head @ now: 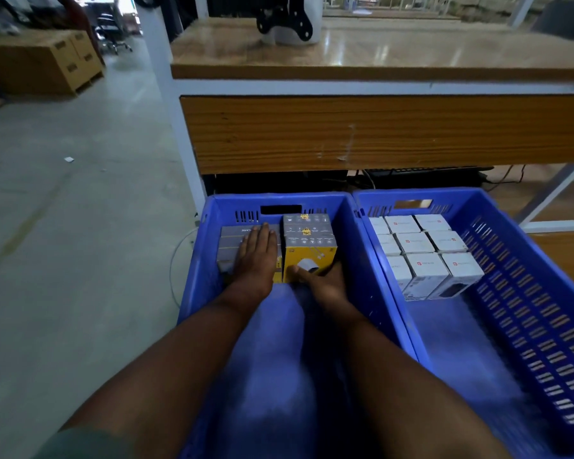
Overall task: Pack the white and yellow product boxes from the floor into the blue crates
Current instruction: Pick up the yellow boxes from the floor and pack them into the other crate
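Inside the left crate [209, 260], a slotted blue plastic bin, the left hand [257, 256] lies flat, fingers straight, on grey-topped boxes [229, 246]; beside it the right hand [318, 281] grips a glossy yellow box [309, 256]. White boxes [424, 253] fill the neighbouring crate [527, 293].

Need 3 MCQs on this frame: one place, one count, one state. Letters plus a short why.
1. Where do the white boxes sit?
A. right crate
B. floor
C. table top

2. How many blue crates show?
A. one
B. two
C. three

3. How does the left hand lie?
A. clenched in a fist
B. flat on the grey boxes
C. outside the left crate

Key: 1 A, white block fills its far end. 2 B, two stand side by side. 3 B, straight fingers rest on the box tops.
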Motion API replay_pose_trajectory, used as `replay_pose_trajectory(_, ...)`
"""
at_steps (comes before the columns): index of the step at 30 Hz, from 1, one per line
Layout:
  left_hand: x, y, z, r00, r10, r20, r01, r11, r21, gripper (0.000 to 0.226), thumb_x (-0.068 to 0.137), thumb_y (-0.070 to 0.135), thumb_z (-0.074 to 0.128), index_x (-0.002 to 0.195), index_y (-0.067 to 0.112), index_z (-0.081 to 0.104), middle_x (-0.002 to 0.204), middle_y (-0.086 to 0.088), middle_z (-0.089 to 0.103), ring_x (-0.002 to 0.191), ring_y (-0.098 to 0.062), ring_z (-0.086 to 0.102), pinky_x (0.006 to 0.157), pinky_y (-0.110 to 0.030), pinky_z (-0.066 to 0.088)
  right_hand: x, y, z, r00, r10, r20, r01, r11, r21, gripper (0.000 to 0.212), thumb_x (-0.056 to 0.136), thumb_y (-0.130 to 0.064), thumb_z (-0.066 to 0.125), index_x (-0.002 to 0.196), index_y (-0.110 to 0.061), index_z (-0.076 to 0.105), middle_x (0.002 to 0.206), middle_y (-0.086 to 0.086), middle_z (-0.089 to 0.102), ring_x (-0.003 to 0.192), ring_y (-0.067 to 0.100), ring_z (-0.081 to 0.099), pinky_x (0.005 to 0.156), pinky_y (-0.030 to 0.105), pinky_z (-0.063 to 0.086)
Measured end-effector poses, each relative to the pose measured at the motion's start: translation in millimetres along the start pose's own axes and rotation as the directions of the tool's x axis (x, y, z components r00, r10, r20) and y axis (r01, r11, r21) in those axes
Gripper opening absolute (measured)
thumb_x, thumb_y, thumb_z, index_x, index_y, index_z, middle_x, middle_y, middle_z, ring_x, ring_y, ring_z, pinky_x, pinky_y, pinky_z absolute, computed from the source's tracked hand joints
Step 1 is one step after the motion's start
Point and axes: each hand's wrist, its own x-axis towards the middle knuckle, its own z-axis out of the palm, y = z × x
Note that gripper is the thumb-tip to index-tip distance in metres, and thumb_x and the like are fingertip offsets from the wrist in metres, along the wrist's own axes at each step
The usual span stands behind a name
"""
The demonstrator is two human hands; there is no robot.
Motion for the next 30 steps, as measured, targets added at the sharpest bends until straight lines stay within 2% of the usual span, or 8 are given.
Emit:
replay_pose_trajectory(3, -10.2, -1.6, -9.7, 1.000, 0.018, 0.024, -0.017, 0.999, -0.048, 0.091, 0.089, 0.005, 0.060, 0.161, 0.007, 0.003, 0.169, -0.013, -0.006, 0.156, -0.031, -0.007, 0.127, -0.043, 0.002, -15.9, -11.4, -4.5, 0.994, 0.102, 0.044, -0.102, 0.995, -0.015, 0.050, 0.074, -0.003, 0.090, 0.117, -0.005, 0.065, 0.112, 0.007, 0.072, 0.090, 0.019, 0.069, 0.057, 0.017, 0.054)
replay_pose_trajectory(9, -43.3, 6.7, -41.9, 1.000, 0.010, -0.008, -0.011, 0.993, -0.114, 0.089, 0.087, 0.015, 0.068, 0.158, 0.004, 0.017, 0.166, -0.016, 0.015, 0.155, -0.031, 0.011, 0.127, -0.041, 0.013, -40.9, -39.5, -2.5, 0.984, 0.177, 0.010, -0.171, 0.962, -0.215, 0.053, 0.084, -0.015, 0.084, 0.129, 0.003, 0.063, 0.133, 0.019, 0.066, 0.121, 0.035, 0.064, 0.103, 0.044, 0.052)
replay_pose_trajectory(11, -57.1, 8.0, -55.5, 0.999, 0.001, -0.050, -0.010, 0.984, -0.176, 0.077, 0.087, 0.015, 0.068, 0.154, 0.004, 0.031, 0.160, -0.016, 0.032, 0.150, -0.031, 0.027, 0.123, -0.039, 0.025, -59.2, -50.3, 0.2, 0.975, 0.218, 0.041, -0.203, 0.951, -0.232, 0.053, 0.085, -0.025, 0.082, 0.128, -0.002, 0.062, 0.126, 0.017, 0.067, 0.112, 0.033, 0.066, 0.100, 0.043, 0.054)
replay_pose_trajectory(14, -84.3, 10.3, -75.6, 0.991, -0.084, -0.103, 0.045, 0.943, -0.330, 0.054, 0.086, 0.013, 0.065, 0.138, 0.009, 0.051, 0.140, -0.013, 0.052, 0.129, -0.034, 0.052, 0.103, -0.042, 0.046, -98.3, -68.9, 3.7, 0.968, 0.204, 0.149, -0.168, 0.961, -0.221, 0.028, 0.090, -0.031, 0.075, 0.109, -0.012, 0.066, 0.099, 0.011, 0.068, 0.085, 0.024, 0.062, 0.092, 0.048, 0.056)
replay_pose_trajectory(18, -128.1, 10.1, -96.0, 0.967, -0.233, -0.100, 0.149, 0.842, -0.519, 0.060, 0.084, 0.026, 0.064, 0.143, 0.017, 0.054, 0.144, -0.010, 0.057, 0.130, -0.029, 0.055, 0.108, -0.040, 0.046, -146.1, -88.4, 3.3, 0.966, 0.040, 0.254, 0.014, 0.978, -0.209, 0.021, 0.094, -0.029, 0.070, 0.106, -0.012, 0.068, 0.104, 0.011, 0.073, 0.095, 0.028, 0.069, 0.093, 0.052, 0.058)
replay_pose_trajectory(22, -188.1, 15.7, -117.7, 0.906, -0.346, -0.244, 0.128, 0.772, -0.623, 0.051, 0.083, 0.016, 0.071, 0.133, 0.009, 0.063, 0.130, -0.012, 0.067, 0.121, -0.027, 0.062, 0.101, -0.029, 0.044, -205.7, -103.3, 1.1, 0.924, 0.052, 0.379, -0.032, 0.998, -0.057, 0.014, 0.100, -0.029, 0.063, 0.107, -0.019, 0.070, 0.111, 0.003, 0.072, 0.096, 0.019, 0.069, 0.077, 0.038, 0.056)
replay_pose_trajectory(26, -256.5, 7.2, -135.9, 0.858, -0.398, -0.326, 0.073, 0.722, -0.688, 0.045, 0.082, 0.023, 0.070, 0.126, 0.012, 0.068, 0.122, -0.006, 0.072, 0.113, -0.022, 0.067, 0.099, -0.033, 0.051, -273.7, -94.8, -4.8, 0.901, -0.152, 0.406, 0.196, 0.978, -0.069, 0.018, 0.100, -0.027, 0.066, 0.112, -0.013, 0.068, 0.112, 0.008, 0.072, 0.106, 0.024, 0.070, 0.089, 0.044, 0.058)
replay_pose_trajectory(30, -362.2, -23.8, -147.4, 0.772, -0.497, -0.397, 0.049, 0.669, -0.742, 0.034, 0.086, 0.024, 0.070, 0.120, 0.019, 0.070, 0.116, 0.004, 0.073, 0.107, -0.008, 0.068, 0.097, -0.035, 0.055, -361.5, -71.9, -1.7, 0.781, -0.353, 0.515, 0.433, 0.900, -0.039, 0.010, 0.097, -0.024, 0.071, 0.105, -0.020, 0.067, 0.105, 0.007, 0.074, 0.095, 0.021, 0.072, 0.077, 0.032, 0.056)
